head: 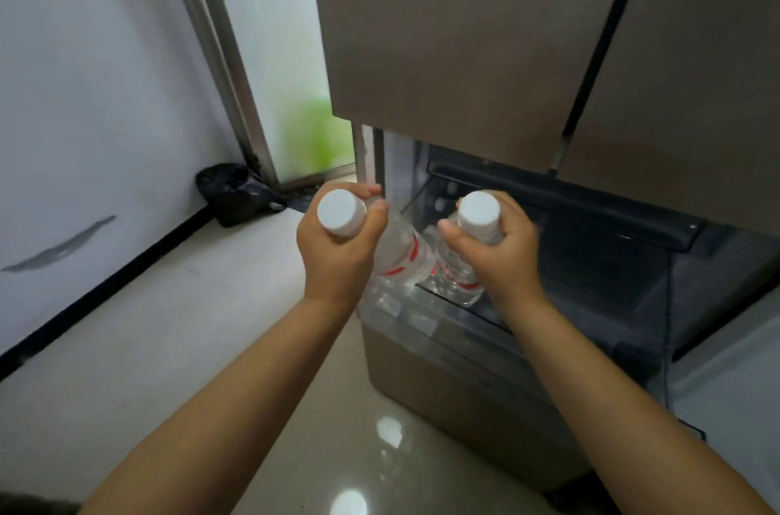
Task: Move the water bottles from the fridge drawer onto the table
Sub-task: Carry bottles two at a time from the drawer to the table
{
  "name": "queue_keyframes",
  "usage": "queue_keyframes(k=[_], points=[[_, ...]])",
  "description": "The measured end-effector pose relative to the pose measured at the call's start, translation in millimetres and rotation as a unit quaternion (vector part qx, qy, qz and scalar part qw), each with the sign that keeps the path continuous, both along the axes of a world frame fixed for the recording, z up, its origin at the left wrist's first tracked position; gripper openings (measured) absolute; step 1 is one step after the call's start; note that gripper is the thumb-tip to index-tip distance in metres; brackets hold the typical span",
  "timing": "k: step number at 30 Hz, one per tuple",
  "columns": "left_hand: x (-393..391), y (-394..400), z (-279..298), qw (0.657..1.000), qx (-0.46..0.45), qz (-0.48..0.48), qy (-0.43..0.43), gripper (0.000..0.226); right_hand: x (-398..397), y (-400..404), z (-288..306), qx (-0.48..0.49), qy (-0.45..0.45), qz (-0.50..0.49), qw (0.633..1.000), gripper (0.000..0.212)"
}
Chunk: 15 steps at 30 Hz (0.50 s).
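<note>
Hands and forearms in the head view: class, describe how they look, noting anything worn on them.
Both forearms are bare to the frame's bottom edge, with no sleeves showing. The left hand and right hand wear no gloves, rings, watch or wristband. The nails look short and unpainted.

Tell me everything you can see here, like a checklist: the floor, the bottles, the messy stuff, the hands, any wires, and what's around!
Surface: glossy pale floor; no table in view.
Job's things: two clear water bottles with white caps, left bottle and right bottle, held above the open fridge drawer.
Clutter: black bag in the corner.
Grippers: left hand grips the left bottle near its cap; right hand grips the right bottle likewise.
Cables: nothing seen.
Surroundings: fridge doors above, white wall, frosted glass door.
</note>
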<state>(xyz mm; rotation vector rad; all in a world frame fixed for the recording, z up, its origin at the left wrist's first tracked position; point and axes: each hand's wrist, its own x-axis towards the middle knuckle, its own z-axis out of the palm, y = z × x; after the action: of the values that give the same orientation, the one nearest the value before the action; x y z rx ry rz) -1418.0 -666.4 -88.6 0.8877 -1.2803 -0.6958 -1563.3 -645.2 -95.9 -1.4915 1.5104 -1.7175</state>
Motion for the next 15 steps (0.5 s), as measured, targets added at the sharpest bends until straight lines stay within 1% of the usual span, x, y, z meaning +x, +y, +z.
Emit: queue_keyframes(k=[2, 4, 7, 10, 12, 13, 15], points=[[26, 8, 15, 0.999, -0.016, 0.028, -0.018, 0.012, 27, -5, 16, -0.026, 0.039, 0.02, 0.999, 0.024], [58, 14, 23, 0.998, -0.008, 0.058, -0.033, 0.013, 55, -11, 28, -0.025, 0.051, 0.035, 0.998, 0.022], [115, 26, 25, 0.992, 0.028, 0.116, -0.042, 0.012, 106, -19, 44, 0.013, 0.008, 0.087, 0.996, 0.021], [180, 44, 25, 0.98, 0.047, 0.188, -0.051, 0.016, 179, -18, 50, 0.039, -0.023, 0.169, 0.985, 0.015], [228, 58, 26, 0.969, 0.066, 0.235, -0.047, 0.024, 237, -12, 52, 0.048, -0.031, 0.211, 0.976, 0.029], [254, 66, 26, 0.963, 0.073, 0.256, -0.047, 0.027, 267, -9, 51, 0.052, -0.04, 0.232, 0.97, 0.03], [312, 83, 26, 0.951, 0.081, 0.291, -0.064, 0.029, 328, 0, 50, 0.069, -0.049, 0.276, 0.957, 0.022]])
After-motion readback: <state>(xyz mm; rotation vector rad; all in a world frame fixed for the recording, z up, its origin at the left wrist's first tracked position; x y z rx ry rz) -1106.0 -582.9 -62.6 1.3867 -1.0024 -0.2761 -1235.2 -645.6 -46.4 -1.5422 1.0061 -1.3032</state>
